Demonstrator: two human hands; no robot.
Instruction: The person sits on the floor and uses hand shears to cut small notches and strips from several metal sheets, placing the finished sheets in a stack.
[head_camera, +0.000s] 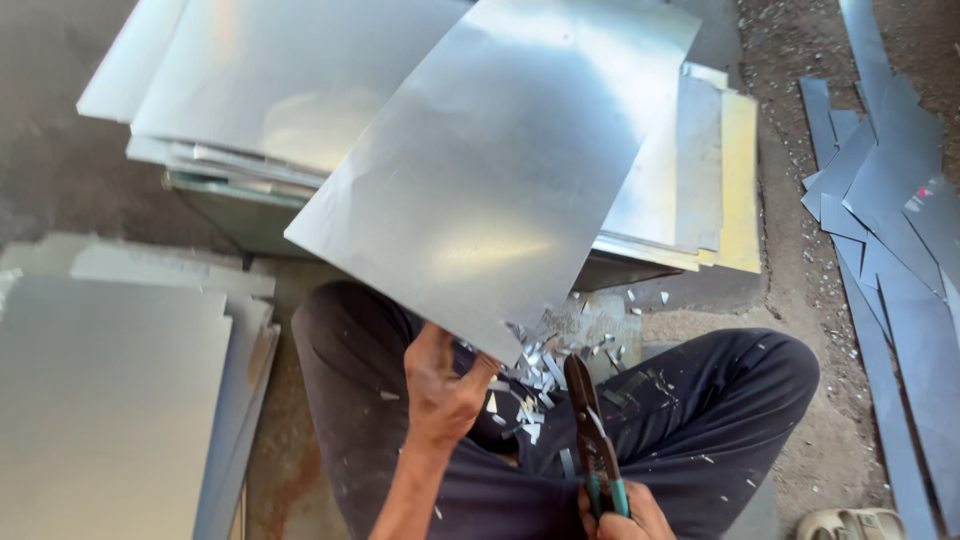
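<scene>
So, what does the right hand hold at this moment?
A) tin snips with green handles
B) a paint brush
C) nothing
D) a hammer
A: the right hand grips the green handles of the tin snips, whose blades point up toward the metal sheet that the left hand holds by its lower corner.

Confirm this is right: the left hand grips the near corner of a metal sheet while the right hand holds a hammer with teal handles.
Not quite. In the head view the right hand holds tin snips with teal handles, not a hammer. The rest stands: the left hand grips the near corner of the metal sheet.
</scene>
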